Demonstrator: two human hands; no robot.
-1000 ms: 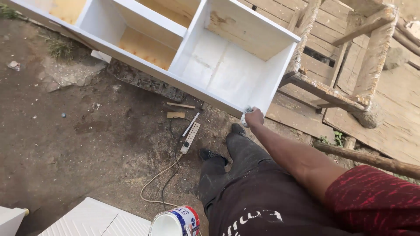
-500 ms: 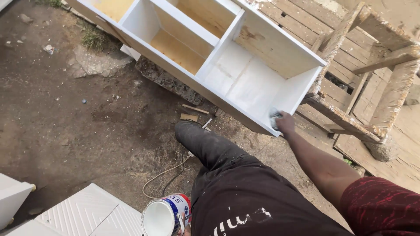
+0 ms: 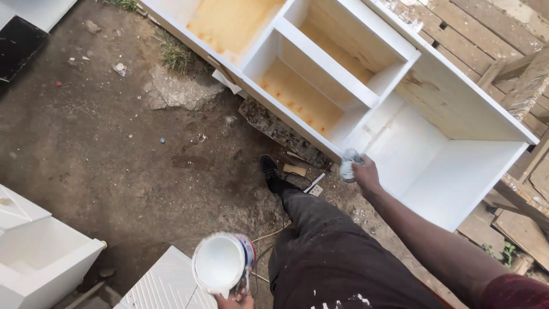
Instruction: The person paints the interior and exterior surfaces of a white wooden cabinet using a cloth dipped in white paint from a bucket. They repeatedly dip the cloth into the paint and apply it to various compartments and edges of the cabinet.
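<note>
Nearest you, your left hand (image 3: 234, 298) grips by closed fingers a paint can (image 3: 223, 263) full of white paint; beyond, your right hand (image 3: 364, 171), fingers wrapped on a paint-laden wad (image 3: 349, 164), meets the cabinet (image 3: 400, 109): near compartment white, far ones judged unpainted.

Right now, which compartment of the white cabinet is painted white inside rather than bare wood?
The large end compartment beside the right hand: its back and walls are white, while the other compartments still show yellowish bare wood.
</note>
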